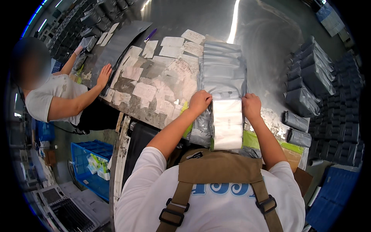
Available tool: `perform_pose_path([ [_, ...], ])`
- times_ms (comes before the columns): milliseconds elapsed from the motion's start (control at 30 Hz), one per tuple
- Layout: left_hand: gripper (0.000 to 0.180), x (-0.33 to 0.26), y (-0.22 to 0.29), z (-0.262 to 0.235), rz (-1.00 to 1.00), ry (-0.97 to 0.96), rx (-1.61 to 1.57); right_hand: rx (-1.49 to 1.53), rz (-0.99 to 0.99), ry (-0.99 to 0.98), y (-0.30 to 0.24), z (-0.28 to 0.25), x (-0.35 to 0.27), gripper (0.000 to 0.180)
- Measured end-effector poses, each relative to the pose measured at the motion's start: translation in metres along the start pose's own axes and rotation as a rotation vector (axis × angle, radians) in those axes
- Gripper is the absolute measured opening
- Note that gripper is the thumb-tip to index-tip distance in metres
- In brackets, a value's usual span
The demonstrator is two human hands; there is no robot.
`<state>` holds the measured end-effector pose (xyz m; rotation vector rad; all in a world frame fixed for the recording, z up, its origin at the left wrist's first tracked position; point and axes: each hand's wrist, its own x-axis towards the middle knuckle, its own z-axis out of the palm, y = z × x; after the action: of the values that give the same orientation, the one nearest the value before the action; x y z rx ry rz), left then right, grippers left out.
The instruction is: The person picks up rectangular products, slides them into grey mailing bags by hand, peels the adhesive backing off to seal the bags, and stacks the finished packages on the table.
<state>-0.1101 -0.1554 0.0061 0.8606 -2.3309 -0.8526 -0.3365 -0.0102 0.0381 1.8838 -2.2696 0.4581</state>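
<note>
A grey plastic bag (222, 69) lies flat on the metal table in front of me, its mouth toward my body. A long white pack (227, 123), creased into several sections, sits at that mouth; whether its far end is inside the bag is hard to see. My left hand (201, 101) is closed on the left edge of the mouth. On the opposite edge, my right hand (251, 105) pinches the bag with bent fingers. Clear and grey plastic film (201, 129) lies beneath the pack's left side.
Paper labels (145, 92) cover the table's left part, with a purple pen (150, 34) beyond. A co-worker (58, 96) handles dark plastic sheets (116, 50) at left. Filled grey bags (309, 77) and two rolls (296, 120) are at right. A blue crate (83, 164) stands below left.
</note>
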Motion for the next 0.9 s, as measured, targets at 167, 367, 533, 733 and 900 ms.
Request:
perform_pose_path([
  [167, 0.007, -0.015, 0.019, -0.003, 0.107, 0.298, -0.014, 0.345, 0.251, 0.193, -0.021, -0.016, -0.011, 0.010],
  [367, 0.018, -0.048, 0.031, -0.014, 0.392, 0.422, 0.029, 0.450, 0.064, 0.450, -0.030, -0.016, -0.037, 0.016],
  [533, 0.017, -0.035, 0.058, -0.019, 0.355, 0.499, -0.015, 0.976, 0.410, 0.501, -0.033, -0.006, -0.030, 0.014],
  [733, 0.012, -0.044, 0.060, 0.003, 0.038, 0.519, -0.149, 1.183, 0.955, 0.248, -0.040, -0.014, -0.032, 0.014],
  [900, 0.010, -0.037, 0.063, 0.015, -0.509, 0.436, -0.693, 0.971, 0.699, 0.325, -0.038, -0.019, -0.016, 0.011],
])
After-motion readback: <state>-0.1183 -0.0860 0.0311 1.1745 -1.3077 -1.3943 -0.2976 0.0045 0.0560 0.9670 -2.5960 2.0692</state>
